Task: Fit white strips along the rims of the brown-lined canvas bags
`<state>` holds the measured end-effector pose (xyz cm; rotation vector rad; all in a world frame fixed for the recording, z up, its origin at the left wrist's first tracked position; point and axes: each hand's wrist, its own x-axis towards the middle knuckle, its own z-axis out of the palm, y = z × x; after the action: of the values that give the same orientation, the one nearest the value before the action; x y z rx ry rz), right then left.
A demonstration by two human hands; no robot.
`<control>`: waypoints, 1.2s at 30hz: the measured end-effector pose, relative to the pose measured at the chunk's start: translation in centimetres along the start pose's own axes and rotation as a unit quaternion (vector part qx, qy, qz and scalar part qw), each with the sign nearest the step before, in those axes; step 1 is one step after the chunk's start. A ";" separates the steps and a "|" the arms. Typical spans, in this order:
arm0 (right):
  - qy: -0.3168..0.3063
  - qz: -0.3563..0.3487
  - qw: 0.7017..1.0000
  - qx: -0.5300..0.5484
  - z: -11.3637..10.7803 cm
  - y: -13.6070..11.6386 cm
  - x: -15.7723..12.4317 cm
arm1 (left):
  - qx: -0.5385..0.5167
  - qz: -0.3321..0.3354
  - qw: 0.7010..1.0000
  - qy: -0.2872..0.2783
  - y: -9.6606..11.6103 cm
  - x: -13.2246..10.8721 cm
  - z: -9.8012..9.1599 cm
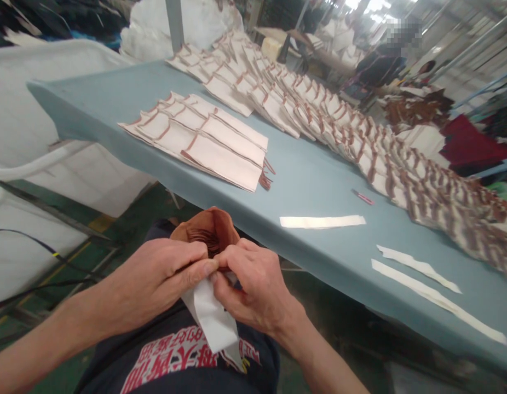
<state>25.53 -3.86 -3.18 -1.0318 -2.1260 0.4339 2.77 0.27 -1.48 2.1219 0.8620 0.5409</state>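
Close to my body, below the table edge, my left hand (171, 273) pinches the upper end of a white cloth strip (214, 317). Right beside it, my right hand (253, 279) has its thumb and fingers closed on the same spot, the fingertips of both hands nearly touching. The strip hangs down over my dark apron with red lettering. Just behind the hands is a brown pouch-like piece (224, 224), its open top showing a bundle of thin brown strips. Its lower part is hidden by my fingers.
The blue-green table (155, 82) carries stacked cream pieces with brown edges (224, 148) and long overlapping rows of similar pieces (319, 109). Nearer me lie white strips (323, 221) and a small pink tool (363, 197). White-lined bins (19, 109) stand left. A person (376, 65) is far back.
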 end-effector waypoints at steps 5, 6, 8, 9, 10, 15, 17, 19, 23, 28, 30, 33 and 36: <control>-0.018 0.036 0.999 -0.002 0.3 0.3 -1.1 | -0.032 -0.043 0.999 -0.004 -0.1 0.5 1.0; -0.016 0.042 0.999 0.011 0.2 0.2 -1.3 | -0.059 -0.052 0.997 -0.019 -0.2 0.5 1.2; -0.014 0.064 0.996 0.060 -0.2 0.0 -1.4 | -0.142 -0.072 0.986 -0.049 -0.4 0.5 1.7; -0.017 0.082 0.992 0.098 -0.4 -0.2 -1.3 | -0.192 -0.086 0.976 -0.053 -0.4 0.5 1.9; -0.027 0.108 0.983 0.146 -0.7 -0.3 -1.1 | -0.241 -0.101 0.964 -0.053 -0.3 0.4 2.1; -0.093 0.249 0.886 0.380 -0.7 -0.4 -0.4 | -0.402 -0.164 0.900 -0.029 -0.2 -0.4 3.4; -0.083 0.271 0.868 0.407 0.2 -0.2 -0.8 | -0.421 -0.183 0.888 -0.017 -0.4 -0.8 4.0; -0.068 0.282 0.865 0.409 1.1 -0.2 -1.4 | -0.421 -0.200 0.885 -0.010 -0.8 -1.2 4.7; -0.051 0.277 0.883 0.376 1.7 -0.4 -2.2 | -0.421 -0.217 0.881 -0.008 -1.3 -1.7 5.4; -0.043 0.199 0.939 0.278 0.7 -0.5 -0.9 | -0.399 -0.195 0.896 -0.009 -2.0 -1.6 4.7; -0.040 0.155 0.962 0.223 0.4 -0.4 -0.6 | -0.377 -0.183 0.908 -0.013 -2.4 -1.6 4.1; -0.052 0.098 0.984 0.138 0.2 -0.4 -0.8 | -0.339 -0.161 0.927 -0.029 -2.8 -1.6 3.2; -0.060 0.065 0.992 0.088 0.1 -0.5 -1.2 | -0.230 -0.124 0.965 -0.030 -2.6 -1.8 2.9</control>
<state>25.70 -5.11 -3.51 -1.0695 -2.0883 0.7508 2.28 -1.22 -5.43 1.5765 0.8568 0.4860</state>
